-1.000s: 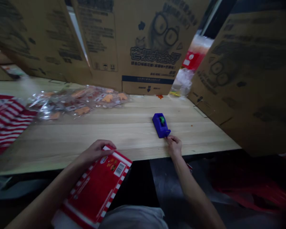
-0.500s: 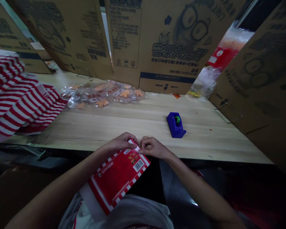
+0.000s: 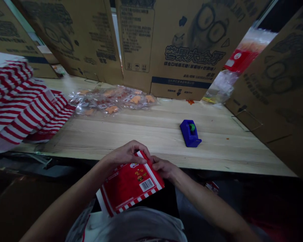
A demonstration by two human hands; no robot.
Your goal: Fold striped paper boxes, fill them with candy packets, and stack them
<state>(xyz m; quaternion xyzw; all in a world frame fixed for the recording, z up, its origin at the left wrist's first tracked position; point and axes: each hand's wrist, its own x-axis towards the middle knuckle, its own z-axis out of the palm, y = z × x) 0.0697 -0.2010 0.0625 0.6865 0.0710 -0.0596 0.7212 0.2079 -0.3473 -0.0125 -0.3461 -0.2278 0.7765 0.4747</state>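
A flat red carton (image 3: 131,186) with white-striped edges and a barcode rests over my lap, just in front of the wooden table (image 3: 151,141). My left hand (image 3: 125,155) curls over its top edge, fingers closed on it. My right hand (image 3: 164,168) pinches the same carton at its upper right corner. A small blue tape dispenser (image 3: 190,133) with a green roll sits on the table beyond my right hand, apart from both hands.
Clear packets of orange snacks (image 3: 111,99) lie at the back of the table. A stack of red-and-white striped flat cartons (image 3: 20,101) fills the left side. Tall cardboard boxes (image 3: 181,50) wall in the back and right. A plastic bag (image 3: 222,87) sits between boxes.
My right hand left the tape dispenser and came to the carton's corner. The carton was drawn closer and lower over my lap. The view swung left.
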